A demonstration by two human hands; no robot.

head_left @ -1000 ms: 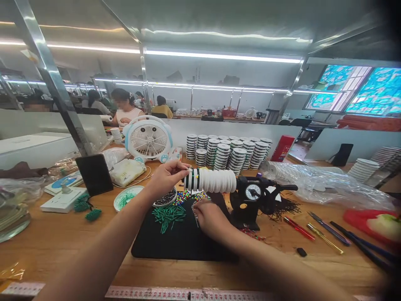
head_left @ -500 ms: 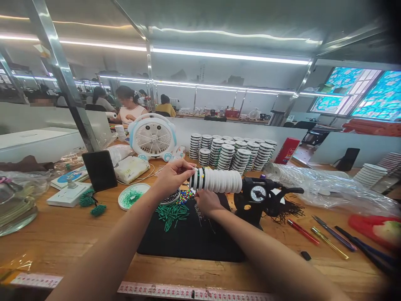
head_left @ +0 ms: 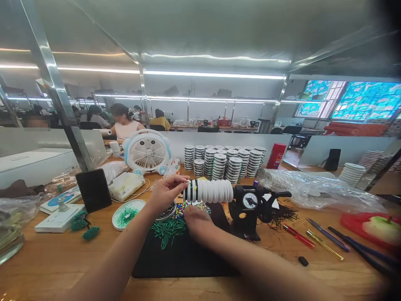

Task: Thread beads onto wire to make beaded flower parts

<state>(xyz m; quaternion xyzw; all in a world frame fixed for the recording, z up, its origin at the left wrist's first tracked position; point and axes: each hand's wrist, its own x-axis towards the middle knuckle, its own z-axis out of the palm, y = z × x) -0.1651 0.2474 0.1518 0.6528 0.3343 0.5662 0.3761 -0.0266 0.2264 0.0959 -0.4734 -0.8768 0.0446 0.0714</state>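
Observation:
A row of white spools (head_left: 216,191) sits on a black hand-cranked winder (head_left: 246,217) with a round dial. The leftmost spools carry dark cord with small green and yellow bits. At the row's left end, my left hand (head_left: 166,193) has thumb and forefinger pinched together; what lies between them is too small to name. Just below the same end is my right hand (head_left: 200,221), fingers closed and partly hidden, their contents not visible. Around them lie green tube pieces (head_left: 169,230), colourful beads (head_left: 180,211) and a bowl of dark beads (head_left: 169,211) on a black mat (head_left: 184,259).
Behind stand stacks of wound spools (head_left: 219,165) and a fan (head_left: 147,152). On the left are a dish of green bits (head_left: 117,219) and a dark tablet-like screen (head_left: 93,190). Pens (head_left: 299,236), scissors (head_left: 360,246) and plastic-wrapped spools (head_left: 300,182) lie right. Co-workers sit beyond the partition.
The camera view has shifted, so the bench appears lower and further left. My right hand has turned with its back more upward, staying beneath the spools. My left hand keeps its pinch.

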